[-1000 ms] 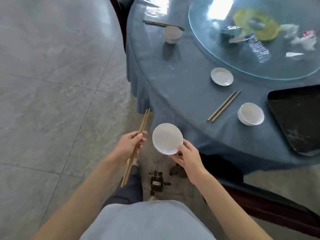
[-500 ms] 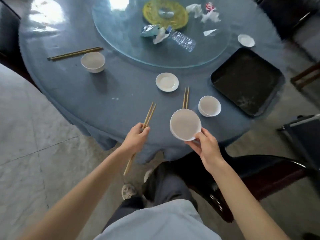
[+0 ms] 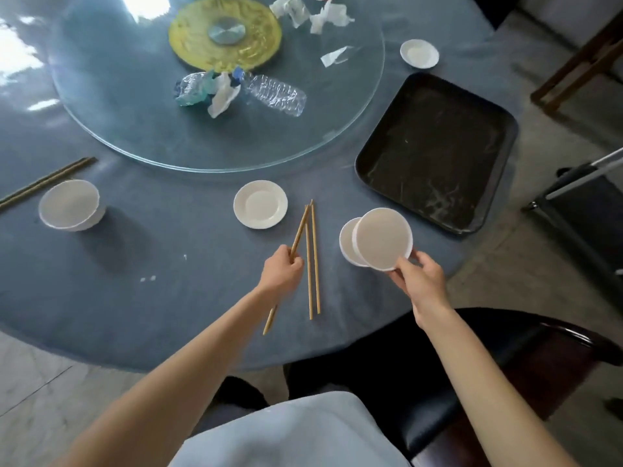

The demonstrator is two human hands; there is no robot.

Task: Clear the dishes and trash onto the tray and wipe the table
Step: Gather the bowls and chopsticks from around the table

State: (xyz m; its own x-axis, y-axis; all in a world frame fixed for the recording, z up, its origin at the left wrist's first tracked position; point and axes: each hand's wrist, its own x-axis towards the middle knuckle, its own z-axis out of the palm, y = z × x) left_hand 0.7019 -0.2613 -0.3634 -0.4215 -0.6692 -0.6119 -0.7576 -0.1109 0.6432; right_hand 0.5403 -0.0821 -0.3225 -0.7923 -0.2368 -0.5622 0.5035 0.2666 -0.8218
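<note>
A single head-worn view looks steeply down and forward from above the near edge of the round table (image 3: 101, 298). The glass turntable (image 3: 354, 123) lies beyond that edge toward the top of the picture, the black tray (image 3: 371, 156) to its right. The person's own forearms and lap fill the bottom, close to the lens; wide-angle bending curves the table's rim.

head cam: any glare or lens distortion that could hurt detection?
Head view: window glare blows out the glass turntable at top left; wide-angle bend curves the table edge; black tray shows scuffed sheen; bowls stay crisp, with soft shadows.
</note>
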